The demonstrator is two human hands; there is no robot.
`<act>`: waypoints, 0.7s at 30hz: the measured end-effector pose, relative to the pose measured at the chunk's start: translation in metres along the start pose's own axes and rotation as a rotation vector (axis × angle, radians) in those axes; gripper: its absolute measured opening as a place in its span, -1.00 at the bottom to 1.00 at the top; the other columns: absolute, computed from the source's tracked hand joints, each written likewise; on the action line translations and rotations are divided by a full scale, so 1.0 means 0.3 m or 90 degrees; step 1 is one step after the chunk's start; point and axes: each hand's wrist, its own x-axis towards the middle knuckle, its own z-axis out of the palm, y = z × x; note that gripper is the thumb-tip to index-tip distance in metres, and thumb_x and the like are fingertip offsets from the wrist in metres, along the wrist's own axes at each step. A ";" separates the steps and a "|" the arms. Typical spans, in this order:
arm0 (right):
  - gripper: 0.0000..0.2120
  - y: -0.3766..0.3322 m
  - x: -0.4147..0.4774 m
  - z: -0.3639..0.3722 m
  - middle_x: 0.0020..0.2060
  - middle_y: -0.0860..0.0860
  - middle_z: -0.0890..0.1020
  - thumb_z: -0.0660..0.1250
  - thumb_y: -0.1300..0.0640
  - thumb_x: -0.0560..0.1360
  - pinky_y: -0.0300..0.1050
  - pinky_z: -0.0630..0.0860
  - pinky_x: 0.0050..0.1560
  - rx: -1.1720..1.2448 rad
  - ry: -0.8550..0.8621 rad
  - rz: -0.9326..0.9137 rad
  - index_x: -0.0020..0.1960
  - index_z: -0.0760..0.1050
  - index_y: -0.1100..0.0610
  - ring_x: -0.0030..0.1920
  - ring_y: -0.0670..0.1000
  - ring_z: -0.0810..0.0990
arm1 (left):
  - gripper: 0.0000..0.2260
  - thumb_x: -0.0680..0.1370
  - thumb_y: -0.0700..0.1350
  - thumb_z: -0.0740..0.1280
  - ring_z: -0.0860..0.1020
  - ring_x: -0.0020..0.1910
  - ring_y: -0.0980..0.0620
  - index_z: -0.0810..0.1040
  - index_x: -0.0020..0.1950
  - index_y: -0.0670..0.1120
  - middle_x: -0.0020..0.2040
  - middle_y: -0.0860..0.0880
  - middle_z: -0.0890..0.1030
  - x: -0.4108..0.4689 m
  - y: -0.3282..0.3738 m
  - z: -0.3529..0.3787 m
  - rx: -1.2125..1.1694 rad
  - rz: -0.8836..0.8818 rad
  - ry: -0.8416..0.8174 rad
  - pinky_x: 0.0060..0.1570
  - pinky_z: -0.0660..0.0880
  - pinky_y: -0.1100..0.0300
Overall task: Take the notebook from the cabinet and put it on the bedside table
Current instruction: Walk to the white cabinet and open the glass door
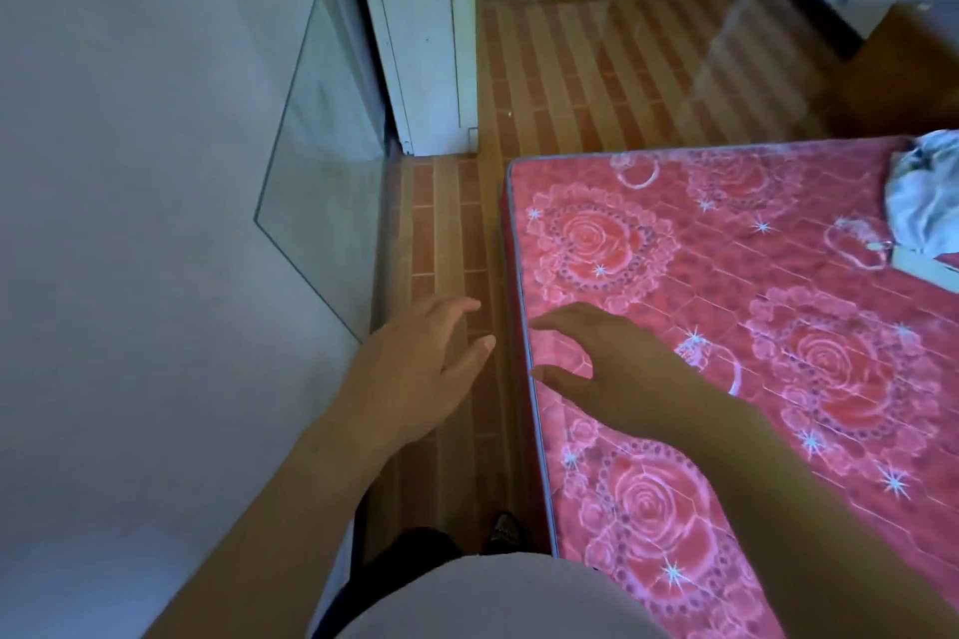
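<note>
item: both our hands, bare and carrying nothing. our left hand (415,358) hangs over the strip of floor (446,244) between the wall (129,171) and the bed, fingers loosely spread and slightly curled, closed on nothing. our right hand (607,368) hovers above the near corner of the mattress (726,327), thumb and fingers apart in a loose open curl, also empty. item: notebook, not in view; we cannot say which way it lies from our fingers, how its long side runs, or which hand is nearer. the cabinet is not plainly shown either; a white panelled door or cabinet front (415,42) stands ahead on the left, past the end of the gap, and we judge that the likeliest direction, which would favour the left hand. a brown wooden piece (903,68) sits at the far right beyond the bed, perhaps the bedside table, too cropped to tell. item: mattress, quilted, glossy red-pink with rose medallions and piped edge. item: floor, brick-red and tan striped tiles, hard and matt. item: glass sheet (322,145), clear, leaning on the smooth painted wall. item: crumpled pale cloth (923,197) on the far right of the bed.
</note>
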 end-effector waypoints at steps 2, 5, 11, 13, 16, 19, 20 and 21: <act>-0.54 0.028 0.094 -0.032 0.32 -0.09 0.42 0.27 -0.08 0.49 -0.38 0.17 0.15 0.010 -0.002 0.002 0.35 0.33 -0.01 0.28 -0.11 0.38 | -0.56 0.53 0.21 0.10 0.36 0.32 0.08 0.28 0.38 0.10 0.40 0.10 0.34 0.103 -0.015 -0.030 -0.001 -0.013 -0.008 0.28 0.37 -0.01; -0.55 0.054 0.255 -0.070 0.33 -0.09 0.41 0.26 -0.10 0.49 -0.34 0.20 0.17 0.019 -0.012 0.000 0.35 0.32 -0.02 0.28 -0.09 0.39 | -0.56 0.53 0.20 0.10 0.34 0.34 0.07 0.28 0.38 0.10 0.41 0.09 0.33 0.262 -0.054 -0.070 -0.016 -0.026 -0.018 0.29 0.36 -0.03; -0.55 0.095 0.669 -0.177 0.34 -0.08 0.40 0.26 -0.07 0.50 -0.29 0.24 0.21 0.013 -0.019 -0.015 0.35 0.33 0.00 0.31 -0.06 0.38 | -0.55 0.52 0.20 0.10 0.35 0.33 0.06 0.29 0.37 0.09 0.41 0.08 0.34 0.644 -0.199 -0.173 -0.043 -0.035 -0.019 0.30 0.35 -0.03; -0.55 0.110 0.837 -0.220 0.33 -0.07 0.41 0.27 -0.07 0.50 -0.32 0.22 0.19 0.001 -0.010 -0.018 0.35 0.33 0.00 0.30 -0.07 0.38 | -0.56 0.52 0.20 0.11 0.37 0.32 0.07 0.29 0.37 0.10 0.40 0.08 0.35 0.796 -0.259 -0.231 -0.044 -0.029 -0.005 0.28 0.37 -0.02; -0.55 0.114 1.082 -0.309 0.33 -0.05 0.41 0.27 -0.06 0.50 -0.27 0.26 0.19 -0.006 0.002 0.007 0.35 0.33 0.00 0.29 -0.05 0.39 | -0.56 0.53 0.19 0.11 0.39 0.29 0.05 0.28 0.37 0.09 0.39 0.06 0.36 1.034 -0.332 -0.344 -0.015 -0.002 -0.002 0.25 0.39 -0.01; -0.58 0.099 1.296 -0.405 0.32 -0.06 0.43 0.28 -0.04 0.50 -0.27 0.27 0.17 0.011 0.007 0.004 0.33 0.34 -0.02 0.28 -0.05 0.40 | -0.56 0.53 0.20 0.10 0.39 0.29 0.06 0.27 0.37 0.09 0.39 0.06 0.35 1.244 -0.378 -0.461 0.006 0.021 -0.006 0.25 0.39 -0.01; -0.60 0.095 1.360 -0.433 0.30 -0.05 0.46 0.28 -0.02 0.50 -0.27 0.28 0.15 0.015 0.011 0.004 0.32 0.36 -0.02 0.26 -0.04 0.41 | -0.56 0.53 0.21 0.09 0.39 0.30 0.05 0.27 0.37 0.09 0.39 0.06 0.36 1.310 -0.392 -0.493 0.016 0.027 -0.008 0.25 0.40 -0.02; -0.61 0.094 1.419 -0.459 0.29 -0.04 0.47 0.29 0.00 0.50 -0.25 0.29 0.14 0.019 0.014 0.005 0.31 0.37 -0.02 0.25 -0.03 0.43 | -0.55 0.53 0.21 0.09 0.38 0.30 0.05 0.27 0.37 0.09 0.39 0.06 0.36 1.369 -0.404 -0.522 0.020 0.029 -0.012 0.26 0.39 -0.03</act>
